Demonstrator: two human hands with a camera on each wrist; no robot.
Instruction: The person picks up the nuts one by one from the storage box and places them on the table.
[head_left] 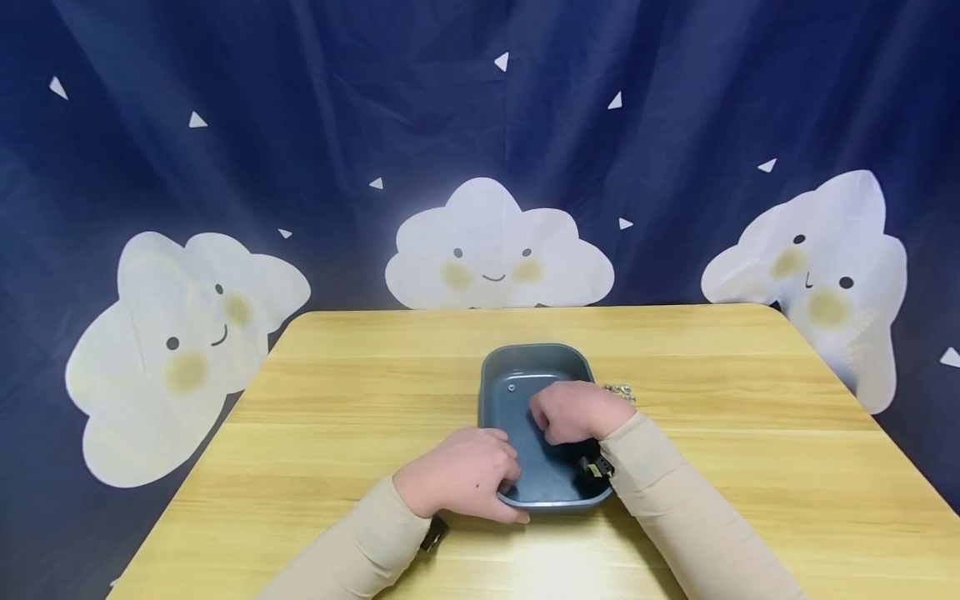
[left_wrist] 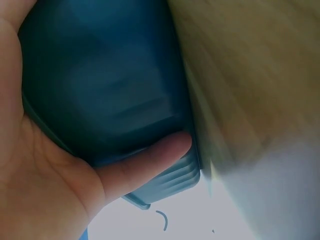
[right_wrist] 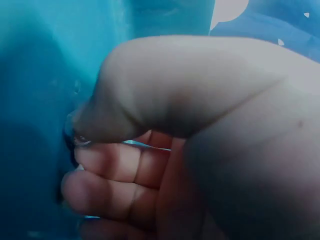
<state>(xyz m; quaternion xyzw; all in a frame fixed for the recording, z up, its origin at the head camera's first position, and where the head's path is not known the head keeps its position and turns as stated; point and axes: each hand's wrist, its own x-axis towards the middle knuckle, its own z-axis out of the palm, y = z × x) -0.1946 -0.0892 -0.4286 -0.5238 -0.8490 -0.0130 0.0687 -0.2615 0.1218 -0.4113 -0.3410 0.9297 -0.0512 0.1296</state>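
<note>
A blue-grey rectangular basin with rounded corners [head_left: 536, 483] sits on the wooden table. My left hand [head_left: 468, 471] grips its near-left corner, fingers over the rim and thumb along the outer wall; the thumb [left_wrist: 155, 155] shows against that wall in the left wrist view. My right hand [head_left: 577, 410] reaches down inside the basin with curled fingers. Between its thumb and index fingertip, right at the basin floor, it pinches a small shiny metal piece [right_wrist: 81, 139], mostly hidden by the fingers. Another small round metal piece [head_left: 512, 387] lies on the floor toward the far left.
Several small shiny metal pieces [head_left: 618, 390] lie in a cluster on the table just right of the basin, partly behind my right hand. The wooden table [head_left: 360, 375] extends to both sides. A dark blue curtain with cloud prints [head_left: 420, 108] hangs behind the far edge.
</note>
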